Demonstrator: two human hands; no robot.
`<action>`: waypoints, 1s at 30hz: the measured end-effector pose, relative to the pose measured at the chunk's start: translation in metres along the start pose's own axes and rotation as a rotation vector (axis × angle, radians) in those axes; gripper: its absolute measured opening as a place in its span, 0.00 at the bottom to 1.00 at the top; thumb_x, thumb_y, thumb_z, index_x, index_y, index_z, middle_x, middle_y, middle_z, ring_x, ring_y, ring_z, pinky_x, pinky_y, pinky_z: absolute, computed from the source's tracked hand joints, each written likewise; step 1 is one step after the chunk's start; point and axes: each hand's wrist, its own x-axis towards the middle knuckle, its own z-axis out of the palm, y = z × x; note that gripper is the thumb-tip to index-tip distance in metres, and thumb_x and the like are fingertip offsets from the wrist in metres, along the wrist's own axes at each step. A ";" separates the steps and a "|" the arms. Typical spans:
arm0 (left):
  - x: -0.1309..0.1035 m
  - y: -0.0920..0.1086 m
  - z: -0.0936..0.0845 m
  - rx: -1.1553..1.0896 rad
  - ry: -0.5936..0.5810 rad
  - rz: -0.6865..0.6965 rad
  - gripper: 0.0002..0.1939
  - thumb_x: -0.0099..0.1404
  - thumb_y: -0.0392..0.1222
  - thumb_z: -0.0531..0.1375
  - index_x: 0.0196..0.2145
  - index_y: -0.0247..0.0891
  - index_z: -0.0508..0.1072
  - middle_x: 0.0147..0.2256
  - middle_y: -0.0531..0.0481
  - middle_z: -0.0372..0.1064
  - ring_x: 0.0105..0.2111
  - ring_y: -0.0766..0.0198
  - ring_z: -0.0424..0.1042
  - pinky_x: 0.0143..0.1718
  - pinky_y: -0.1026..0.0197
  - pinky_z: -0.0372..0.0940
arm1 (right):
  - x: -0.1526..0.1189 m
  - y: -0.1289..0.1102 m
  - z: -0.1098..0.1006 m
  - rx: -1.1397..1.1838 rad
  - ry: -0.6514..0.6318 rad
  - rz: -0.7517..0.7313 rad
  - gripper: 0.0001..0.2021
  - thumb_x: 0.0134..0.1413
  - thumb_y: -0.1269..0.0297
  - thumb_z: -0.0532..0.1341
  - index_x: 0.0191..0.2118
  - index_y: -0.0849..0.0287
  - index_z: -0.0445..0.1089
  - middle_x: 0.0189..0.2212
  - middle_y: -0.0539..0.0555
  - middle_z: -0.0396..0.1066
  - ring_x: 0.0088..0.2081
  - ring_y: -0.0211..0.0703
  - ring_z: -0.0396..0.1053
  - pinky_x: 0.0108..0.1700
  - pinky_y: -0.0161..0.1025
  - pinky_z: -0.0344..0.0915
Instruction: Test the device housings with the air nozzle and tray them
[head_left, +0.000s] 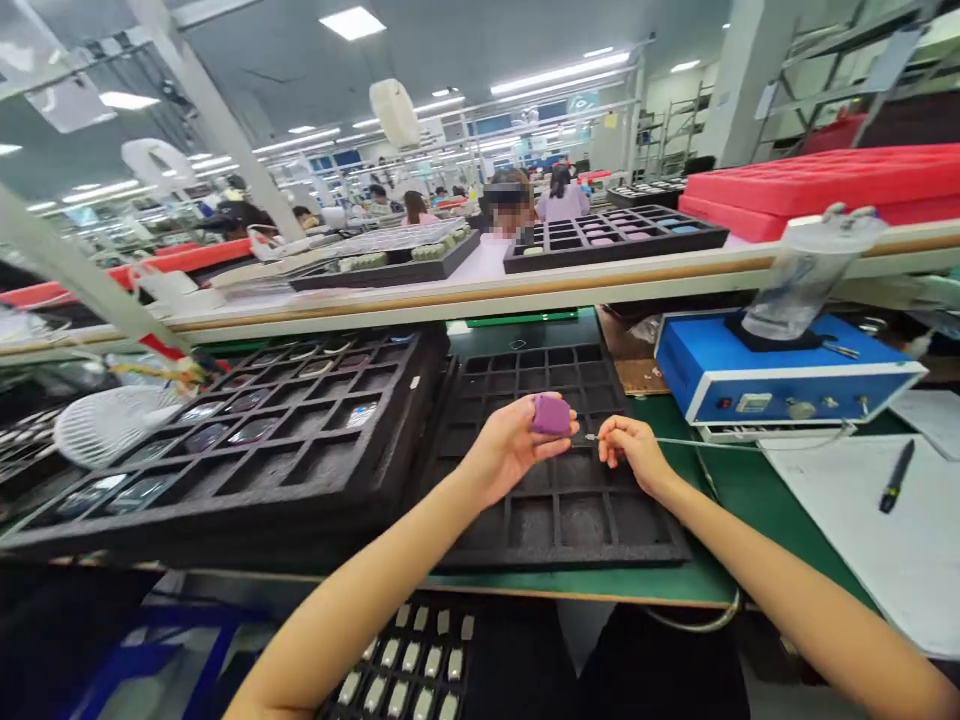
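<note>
A small purple case (551, 414) rests on the fingers of my left hand (511, 445), which is turned palm up over the black foam tray (551, 555). Just to its right, my right hand (631, 452) pinches a thin pale cable (705, 443) near its metal tip. That tip points at the purple case, with a small gap between them. From my right hand the cable runs toward the blue machine. The tray's compartments below my hands look bare.
A blue machine (795, 375) with a clear container (802, 280) stands at the right, near white paper (862, 520) and a black pen (897, 477). Stacked foam trays (225, 515) holding dark parts lie left. A shelf edge (420, 305) crosses behind; people sit beyond.
</note>
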 end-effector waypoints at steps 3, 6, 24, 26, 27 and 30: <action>0.052 -0.036 -0.020 -0.096 0.163 0.087 0.14 0.57 0.45 0.61 0.37 0.32 0.72 0.35 0.43 0.75 0.37 0.61 0.74 0.45 0.60 0.66 | -0.001 -0.002 -0.001 0.068 0.041 -0.069 0.03 0.36 0.68 0.55 0.20 0.61 0.64 0.11 0.48 0.66 0.13 0.32 0.58 0.16 0.29 0.54; 0.075 -0.059 -0.040 -0.090 0.221 0.101 0.12 0.56 0.42 0.62 0.37 0.32 0.71 0.36 0.44 0.74 0.37 0.62 0.74 0.48 0.58 0.64 | -0.002 -0.003 0.000 0.060 0.018 -0.105 0.03 0.37 0.68 0.55 0.20 0.61 0.64 0.11 0.48 0.65 0.13 0.32 0.57 0.16 0.29 0.54; 0.064 -0.069 -0.044 -0.076 0.287 -0.029 0.09 0.59 0.31 0.58 0.39 0.31 0.73 0.43 0.44 0.73 0.43 0.62 0.72 0.48 0.61 0.64 | -0.003 -0.005 -0.001 -0.015 -0.004 -0.071 0.03 0.43 0.71 0.55 0.23 0.61 0.65 0.13 0.48 0.67 0.13 0.32 0.58 0.17 0.30 0.55; 0.063 -0.071 -0.044 0.079 0.326 0.063 0.11 0.59 0.34 0.60 0.42 0.34 0.73 0.46 0.47 0.72 0.45 0.66 0.70 0.43 0.68 0.63 | -0.003 -0.005 0.000 -0.026 -0.001 -0.069 0.03 0.43 0.71 0.56 0.23 0.61 0.65 0.13 0.48 0.67 0.13 0.32 0.58 0.17 0.30 0.54; 0.063 -0.071 -0.045 0.150 0.356 0.098 0.12 0.60 0.35 0.60 0.43 0.36 0.73 0.47 0.48 0.71 0.44 0.68 0.69 0.39 0.70 0.62 | -0.003 -0.005 0.000 -0.030 0.002 -0.068 0.03 0.43 0.71 0.56 0.23 0.61 0.65 0.13 0.48 0.67 0.14 0.32 0.58 0.17 0.30 0.54; 0.062 -0.073 -0.048 0.237 0.434 0.159 0.13 0.61 0.39 0.59 0.44 0.37 0.73 0.45 0.49 0.72 0.39 0.70 0.69 0.26 0.72 0.58 | -0.003 -0.005 0.000 -0.035 0.007 -0.068 0.03 0.43 0.71 0.56 0.23 0.61 0.65 0.13 0.48 0.66 0.14 0.32 0.58 0.17 0.30 0.54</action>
